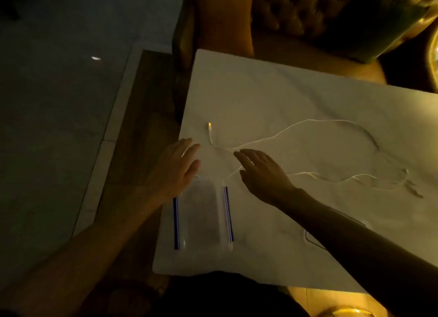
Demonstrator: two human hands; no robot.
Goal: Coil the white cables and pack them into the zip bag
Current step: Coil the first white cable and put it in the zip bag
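Observation:
White cables [308,121] lie loose and uncoiled across a white table [260,91], with one plug end [209,126] at the left. Clear zip bags [201,217] with blue zip strips lie flat near the table's front left. My left hand [176,167] hovers flat and empty over the far end of the bags. My right hand [260,170] is spread with fingers apart just above a cable strand near the crossing point, holding nothing.
The scene is dim. A thin dark cord [312,241] runs under my right forearm. An upholstered chair [331,20] stands beyond the table's far edge. The floor [59,127] drops away left of the table.

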